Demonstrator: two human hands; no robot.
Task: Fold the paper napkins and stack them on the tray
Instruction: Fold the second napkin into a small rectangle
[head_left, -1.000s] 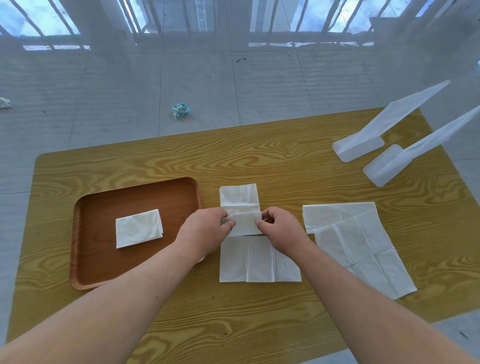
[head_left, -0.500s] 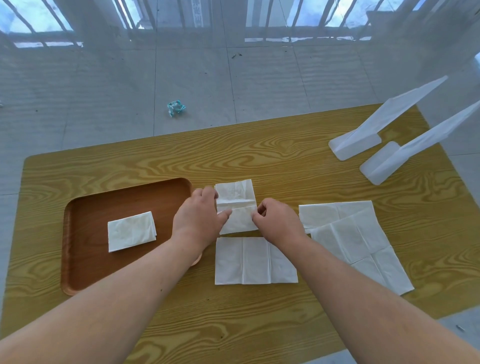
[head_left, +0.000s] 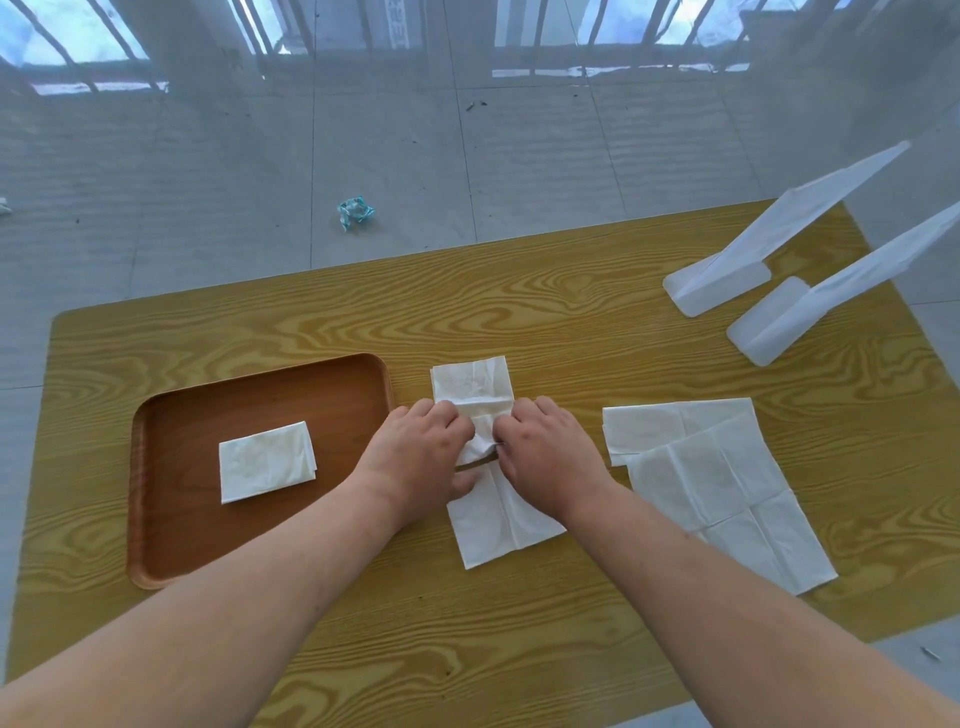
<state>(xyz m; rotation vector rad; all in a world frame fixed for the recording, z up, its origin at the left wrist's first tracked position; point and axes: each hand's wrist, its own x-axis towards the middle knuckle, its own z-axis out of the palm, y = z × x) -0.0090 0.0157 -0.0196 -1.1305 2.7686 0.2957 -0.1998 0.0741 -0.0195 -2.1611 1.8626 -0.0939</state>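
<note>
Your L hand (head_left: 421, 457) and R hand (head_left: 545, 457) sit knuckle to knuckle at table centre, almost touching, fingers curled down and in. Both pinch the bunched middle of the narrow napkin (head_left: 470, 384); its far end lies flat on the wood past your fingertips w/ a crease across it. Nearer you, a wider creased sheet (head_left: 493, 525) pokes out from under both hands, skewed, near corner pointing at you. L thumb rests on its edge. A thin dark gap shows btw the bunched part and this sheet, so can't tell if it's one piece or two. Just L of your L hand is the brown tray (head_left: 182, 519), its R rim partly hidden by your wrist. One folded napkin (head_left: 267, 462) lies on the tray floor, slightly tilted, apart from all the rims. To the R of your R hand, an unfolded napkin (head_left: 717, 493) lies flat at an angle, overlapping another open napkin (head_left: 649, 426) beneath it. Far R corner of the table (head_left: 519, 322): two white plastic stands (head_left: 727, 283), side by side, both w/ tall blades. Beyond the table, on the grey tile floor, a crumpled teal wrapper (head_left: 356, 212).
</note>
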